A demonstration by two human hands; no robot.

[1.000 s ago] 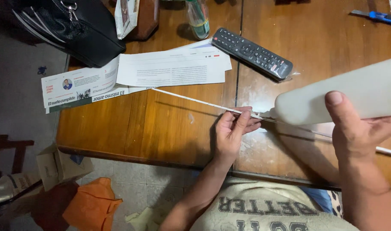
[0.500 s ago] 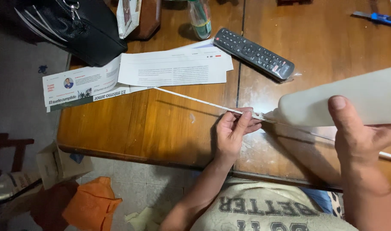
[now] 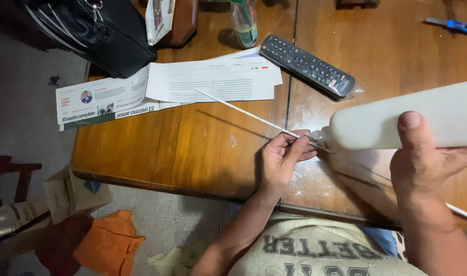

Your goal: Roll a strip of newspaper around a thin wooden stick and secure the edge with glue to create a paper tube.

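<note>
The left hand (image 3: 282, 156) pinches a thin rolled paper stick (image 3: 243, 111) over the desk (image 3: 202, 148), while the right hand (image 3: 422, 163) has its grip wrapped around a white glue bottle (image 3: 397, 122), nozzle touching the stick. Gluing seems to be under way, not finished. Printed newspaper sheets (image 3: 156, 89) lie flat beyond, beside a black remote (image 3: 307, 65).

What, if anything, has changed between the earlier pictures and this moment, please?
Very little. The right hand has tipped the white bottle slightly, its far end sitting a bit lower in view than before; its nozzle stays at the thin paper stick. The left hand still pinches that stick between its fingers. The remote, the papers and the black bag have not moved.
</note>
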